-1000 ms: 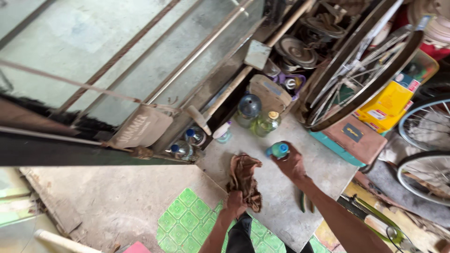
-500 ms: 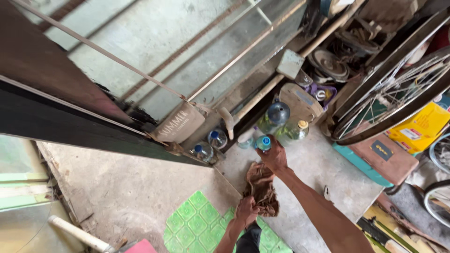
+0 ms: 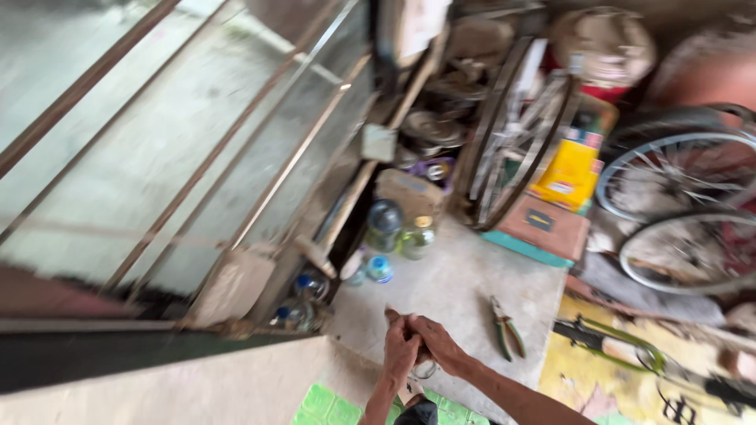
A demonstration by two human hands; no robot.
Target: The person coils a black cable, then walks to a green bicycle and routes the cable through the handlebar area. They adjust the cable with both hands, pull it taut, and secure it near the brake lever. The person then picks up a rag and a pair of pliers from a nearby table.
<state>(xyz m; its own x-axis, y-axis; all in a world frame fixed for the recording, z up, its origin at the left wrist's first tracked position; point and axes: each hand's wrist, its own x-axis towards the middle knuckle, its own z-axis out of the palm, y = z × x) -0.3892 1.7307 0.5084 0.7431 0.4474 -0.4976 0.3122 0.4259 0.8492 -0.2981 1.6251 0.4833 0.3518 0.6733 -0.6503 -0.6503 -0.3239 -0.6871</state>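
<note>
Under my hands (image 3: 417, 350) the slab (image 3: 449, 299) is matt, rough grey concrete. The pliers (image 3: 504, 327) right of centre are dull metal with green plastic grips. The bottles (image 3: 398, 236) at centre are clear glossy plastic. Upper right, the wheel rims (image 3: 677, 197) are shiny metal; the box (image 3: 571, 169) is yellow cardboard.

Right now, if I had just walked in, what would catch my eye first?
Probably the two hands, left hand and right hand, clasped together low in the middle over the concrete slab. Green-handled pliers lie just to their right. Behind, a bicycle wheel leans beside a yellow box.
</note>
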